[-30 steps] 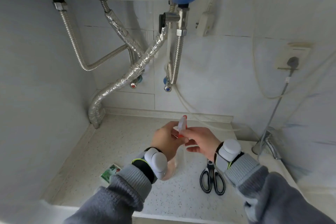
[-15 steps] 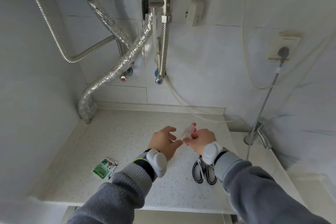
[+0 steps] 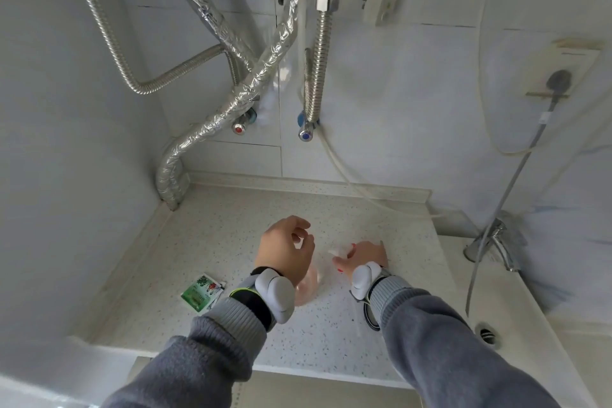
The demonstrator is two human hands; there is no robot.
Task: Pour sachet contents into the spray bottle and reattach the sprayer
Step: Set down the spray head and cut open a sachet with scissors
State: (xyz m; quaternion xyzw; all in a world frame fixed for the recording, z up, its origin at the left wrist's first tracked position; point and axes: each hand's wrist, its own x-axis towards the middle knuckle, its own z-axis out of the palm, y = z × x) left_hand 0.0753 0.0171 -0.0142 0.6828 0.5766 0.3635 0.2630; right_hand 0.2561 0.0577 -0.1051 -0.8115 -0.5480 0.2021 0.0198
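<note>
The clear, pink-tinted spray bottle (image 3: 309, 285) stands on the speckled counter (image 3: 212, 242), mostly hidden under my left hand (image 3: 284, 252). That hand's fingers curl around the bottle's top. My right hand (image 3: 366, 257) is low over the counter just right of the bottle. It holds the white sprayer with red parts (image 3: 341, 252), separate from the bottle. A green sachet (image 3: 202, 291) lies flat on the counter to the left of my left wrist.
Black-handled scissors (image 3: 371, 316) lie under my right wrist. A sink (image 3: 516, 315) with a tap (image 3: 496, 242) sits to the right. Foil-wrapped and steel hoses (image 3: 251, 76) hang over the back left corner, and a thin tube (image 3: 357, 189) trails along the back wall.
Both hands came down from chest height to the counter. The bottle now stands on the counter, and my right hand has carried the sprayer off to its right.
</note>
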